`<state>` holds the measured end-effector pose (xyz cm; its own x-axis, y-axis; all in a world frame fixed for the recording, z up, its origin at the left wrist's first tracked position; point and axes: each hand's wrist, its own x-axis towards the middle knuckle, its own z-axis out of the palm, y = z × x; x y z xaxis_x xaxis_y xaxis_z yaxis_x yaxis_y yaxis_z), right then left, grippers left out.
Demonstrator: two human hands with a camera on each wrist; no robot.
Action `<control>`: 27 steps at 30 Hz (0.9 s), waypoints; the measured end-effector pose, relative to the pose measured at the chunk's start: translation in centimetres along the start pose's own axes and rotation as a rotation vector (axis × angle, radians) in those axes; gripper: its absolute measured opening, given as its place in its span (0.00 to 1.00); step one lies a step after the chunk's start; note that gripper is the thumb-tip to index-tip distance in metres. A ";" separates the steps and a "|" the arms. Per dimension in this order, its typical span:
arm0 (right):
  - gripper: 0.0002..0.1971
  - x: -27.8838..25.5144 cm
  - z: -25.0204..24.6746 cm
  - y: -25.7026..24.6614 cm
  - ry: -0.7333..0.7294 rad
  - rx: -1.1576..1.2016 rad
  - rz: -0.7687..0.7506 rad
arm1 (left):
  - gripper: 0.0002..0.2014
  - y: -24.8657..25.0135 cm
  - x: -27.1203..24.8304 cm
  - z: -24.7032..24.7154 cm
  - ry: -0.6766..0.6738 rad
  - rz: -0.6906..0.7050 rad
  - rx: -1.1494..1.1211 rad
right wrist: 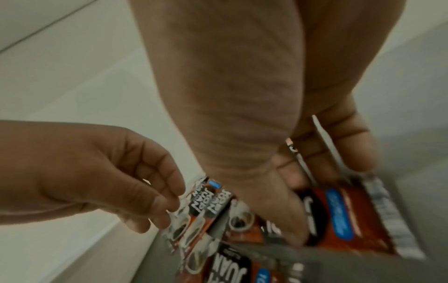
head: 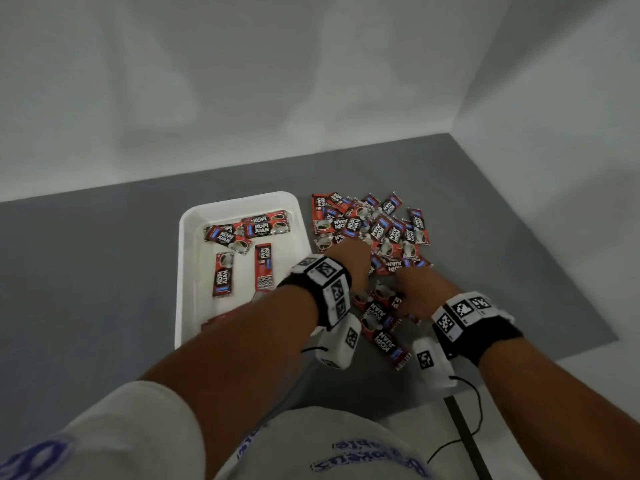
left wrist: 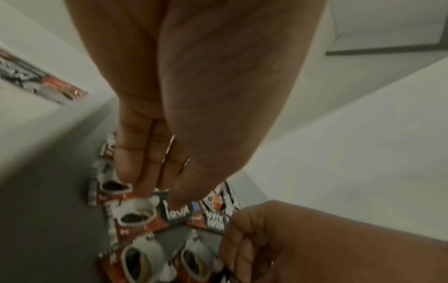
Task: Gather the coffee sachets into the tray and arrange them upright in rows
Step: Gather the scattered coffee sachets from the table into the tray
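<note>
Both hands in the pile (head: pixel 374 230) to grab sachets: right hand (head: pixel 417 294) pinches one, left hand (head: pixel 349 258) fingers straight; tray (head: pixel 187 271) alongside.

Right hand (right wrist: pixel 278 162) pinching a sachet (right wrist: pixel 339 220), left hand (right wrist: pixel 101 178) beside.

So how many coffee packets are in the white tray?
7 packets: four overlapping at the tray's far end, two flat in the middle, one peeking out beside the left forearm. The arm may hide more.
</note>
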<state>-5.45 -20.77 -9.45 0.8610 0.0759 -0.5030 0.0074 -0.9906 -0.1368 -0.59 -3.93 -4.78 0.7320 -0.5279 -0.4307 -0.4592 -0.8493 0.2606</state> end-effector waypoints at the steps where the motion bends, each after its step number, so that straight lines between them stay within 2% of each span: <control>1: 0.12 -0.1 0.3 0.3 0.025 0.058 -0.005 | 0.07 0.6 0.6 0.5 -0.028 -0.011 0.016; 3: 0.09 -0.3 0.4 0.6 0.047 0.123 -0.007 | 0.05 1.2 1.5 1.3 -0.026 -0.032 0.020; 7: 0.02 -0.7 -0.4 1.3 0.068 0.143 0.041 | 0.12 1.7 2.6 2.3 0.028 -0.102 0.027; 10: 0.09 -0.7 -0.6 0.9 0.131 0.164 0.061 | 0.12 1.5 3.1 2.7 0.051 -0.128 -0.019; 13: 0.04 -0.6 -0.3 0.0 0.092 0.189 -0.001 | 0.09 1.2 3.5 2.9 0.034 -0.130 -0.025; 15: 0.10 -0.7 0.1 -0.7 0.060 0.210 -0.068 | 0.09 0.9 3.5 2.6 0.027 -0.135 -0.014; 19: 0.10 -0.4 1.1 -1.6 0.108 0.209 -0.158 | 0.03 0.2 3.2 1.2 0.085 -0.138 -0.005; 20: 0.10 -0.1 1.3 -1.8 0.107 0.198 -0.146 | 0.05 -0.2 3.1 0.8 0.102 -0.136 -0.019; 22: 0.10 0.4 1.4 -1.9 0.090 0.176 -0.099 | 0.07 -0.4 2.3 -0.1 0.111 -0.106 -0.035; 24: 0.09 0.8 1.0 -1.6 0.061 0.216 -0.083 | 0.02 -0.2 1.0 -0.6 0.059 -0.048 -0.035; 26: 0.05 0.9 0.2 -0.8 0.055 0.260 -0.096 | 0.07 0.4 -0.4 -0.5 -0.018 0.040 -0.078; 27: 0.07 0.8 -0.5 -0.4 0.069 0.272 -0.093 | 0.10 0.8 -0.9 -0.1 -0.053 0.089 -0.096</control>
<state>-4.53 -20.41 -9.39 0.8958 0.1480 -0.4192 -0.0403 -0.9121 -0.4080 -1.57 -4.09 -4.09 0.6619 -0.6019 -0.4468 -0.4686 -0.7975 0.3800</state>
